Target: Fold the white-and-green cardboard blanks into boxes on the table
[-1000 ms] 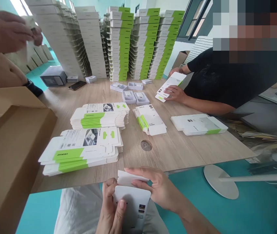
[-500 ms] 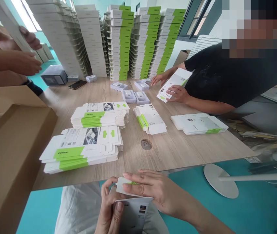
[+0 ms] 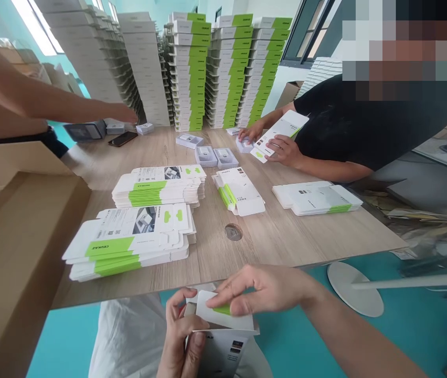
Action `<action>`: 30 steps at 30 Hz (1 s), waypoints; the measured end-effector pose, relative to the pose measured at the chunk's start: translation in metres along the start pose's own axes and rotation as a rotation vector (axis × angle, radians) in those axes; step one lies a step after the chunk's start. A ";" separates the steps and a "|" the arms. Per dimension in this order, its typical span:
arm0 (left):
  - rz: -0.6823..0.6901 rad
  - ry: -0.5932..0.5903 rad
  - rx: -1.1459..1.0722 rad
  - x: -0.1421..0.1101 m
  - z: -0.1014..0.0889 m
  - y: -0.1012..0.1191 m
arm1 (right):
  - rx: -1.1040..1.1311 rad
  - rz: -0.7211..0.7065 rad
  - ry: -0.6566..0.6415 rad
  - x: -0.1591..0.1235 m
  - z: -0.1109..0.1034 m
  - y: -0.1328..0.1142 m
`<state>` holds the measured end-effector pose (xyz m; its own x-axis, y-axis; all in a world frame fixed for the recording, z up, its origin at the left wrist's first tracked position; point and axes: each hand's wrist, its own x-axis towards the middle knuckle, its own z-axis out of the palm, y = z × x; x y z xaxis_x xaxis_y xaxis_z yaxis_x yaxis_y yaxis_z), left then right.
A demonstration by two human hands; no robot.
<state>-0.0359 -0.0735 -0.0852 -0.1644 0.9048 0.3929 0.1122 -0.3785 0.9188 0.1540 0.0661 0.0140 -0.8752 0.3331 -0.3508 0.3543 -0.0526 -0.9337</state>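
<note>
Just past table edge (image 3: 129,294) (white carton (image 3: 227,315))

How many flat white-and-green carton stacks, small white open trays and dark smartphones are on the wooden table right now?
On the wooden table:
Flat white-and-green carton stacks: 4
Small white open trays: 7
Dark smartphones: 1
Total: 12
</note>
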 end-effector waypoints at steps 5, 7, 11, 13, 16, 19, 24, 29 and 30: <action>-0.007 0.008 0.012 -0.004 -0.003 -0.002 | 0.003 0.195 0.317 0.014 0.030 -0.007; -0.032 0.010 0.004 -0.007 -0.007 -0.007 | -0.045 0.242 0.371 0.014 0.037 -0.013; -0.149 0.035 -0.108 -0.015 -0.019 -0.018 | -0.121 0.162 0.433 0.012 0.043 -0.017; -0.215 0.048 -0.144 -0.018 -0.024 -0.020 | -0.110 0.158 0.443 0.013 0.044 -0.017; -0.247 0.052 -0.133 -0.020 -0.026 -0.019 | -0.092 0.185 0.436 0.018 0.044 -0.017; -0.220 0.069 -0.101 -0.022 -0.026 -0.016 | -0.124 0.157 0.412 0.022 0.044 -0.019; -0.159 -0.002 -0.043 -0.014 -0.032 -0.017 | -0.199 0.148 0.434 0.024 0.047 -0.018; -0.084 -0.435 0.013 0.009 -0.052 -0.015 | -0.237 0.105 0.389 0.024 0.047 -0.015; -0.093 -0.501 0.029 0.014 -0.055 -0.014 | -0.248 0.095 0.374 0.024 0.046 -0.014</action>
<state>-0.0939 -0.0665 -0.0905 0.3143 0.9197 0.2354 0.1480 -0.2924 0.9448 0.1123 0.0314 0.0156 -0.6720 0.6571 -0.3414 0.5352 0.1124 -0.8372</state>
